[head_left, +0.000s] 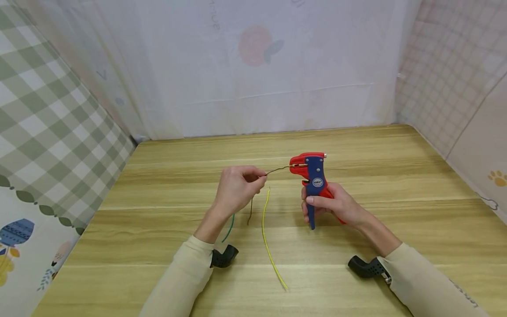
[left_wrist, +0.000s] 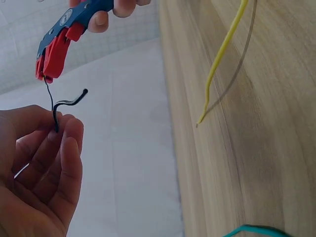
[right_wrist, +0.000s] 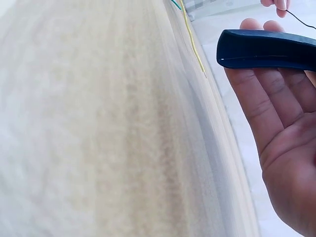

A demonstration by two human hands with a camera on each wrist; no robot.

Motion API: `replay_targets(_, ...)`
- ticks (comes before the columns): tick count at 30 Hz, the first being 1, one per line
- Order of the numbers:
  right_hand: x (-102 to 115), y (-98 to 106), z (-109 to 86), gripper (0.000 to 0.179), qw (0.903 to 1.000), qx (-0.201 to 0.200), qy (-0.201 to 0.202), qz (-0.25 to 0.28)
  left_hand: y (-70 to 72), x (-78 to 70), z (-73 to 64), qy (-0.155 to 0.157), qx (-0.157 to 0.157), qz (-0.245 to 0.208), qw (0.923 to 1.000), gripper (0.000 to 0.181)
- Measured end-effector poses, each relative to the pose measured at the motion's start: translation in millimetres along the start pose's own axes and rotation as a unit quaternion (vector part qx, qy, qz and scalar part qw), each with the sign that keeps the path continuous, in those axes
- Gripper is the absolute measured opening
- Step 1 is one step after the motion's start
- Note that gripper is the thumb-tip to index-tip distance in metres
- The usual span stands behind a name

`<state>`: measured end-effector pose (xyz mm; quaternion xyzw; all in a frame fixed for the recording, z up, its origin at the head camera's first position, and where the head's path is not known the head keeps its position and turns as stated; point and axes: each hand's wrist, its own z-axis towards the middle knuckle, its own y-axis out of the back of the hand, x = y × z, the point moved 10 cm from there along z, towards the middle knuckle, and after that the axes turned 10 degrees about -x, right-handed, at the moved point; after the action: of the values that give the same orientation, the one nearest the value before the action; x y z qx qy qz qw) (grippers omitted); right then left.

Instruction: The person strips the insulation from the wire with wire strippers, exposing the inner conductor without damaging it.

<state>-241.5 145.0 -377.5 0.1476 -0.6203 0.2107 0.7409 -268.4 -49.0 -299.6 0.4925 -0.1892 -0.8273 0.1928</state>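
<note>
My left hand point(head_left: 239, 188) pinches a thin dark wire point(head_left: 278, 169) between thumb and fingers. One end of the wire runs right, into the red nose of a blue-and-red wire stripper point(head_left: 315, 169); the other hangs below the hand. Fingers of my right hand point(head_left: 343, 206) wrap the stripper's handles, holding it upright above the table. In the left wrist view, the wire's loose end point(left_wrist: 74, 101) curls out past my fingertips, and its far end meets the stripper's nose point(left_wrist: 55, 59). A blue handle point(right_wrist: 266, 49) lies across my right fingers in the right wrist view.
On the wooden table point(head_left: 336, 273), a yellow wire point(head_left: 264, 233) lies between my forearms. A green wire point(head_left: 228, 230) lies partly hidden behind my left wrist. Cloth-covered walls point(head_left: 178, 66) stand at the back and both sides.
</note>
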Motion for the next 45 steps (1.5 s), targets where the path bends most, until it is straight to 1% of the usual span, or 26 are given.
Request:
replay_targets(6,0,-1,0.3,0.015,1.0000,0.003,-0.001,-0.005,-1.6,-4.5,-1.2,-0.012,0.000,-0.004,0.9999,0.008)
replay_targets(11,-1,-1,-0.1,0.014,1.0000,0.003,-0.003,-0.009,-2.9,-6.1,-2.7,-0.012,0.002,0.005,0.9999,0.008)
replay_targets(20,-1,-3,-0.4,0.011,0.9999,0.004,-0.001,-0.015,-6.5,-11.4,-4.9,-0.026,0.013,0.015,0.9995,0.009)
replay_targets(27,-1,-6,-1.4,0.010,0.9999,0.016,-0.002,0.000,-7.1,-15.5,-5.5,-0.042,0.009,0.029,0.9987,0.009)
replay_targets(37,-2,-5,-1.8,0.012,0.9996,0.008,-0.012,-0.022,-8.5,-17.7,-7.4,-0.048,0.014,0.039,0.9980,0.009)
replay_targets(45,-3,-6,-2.6,0.006,0.9998,0.010,-0.014,-0.004,-8.4,-18.3,-7.6,-0.051,0.010,0.045,0.9976,0.010)
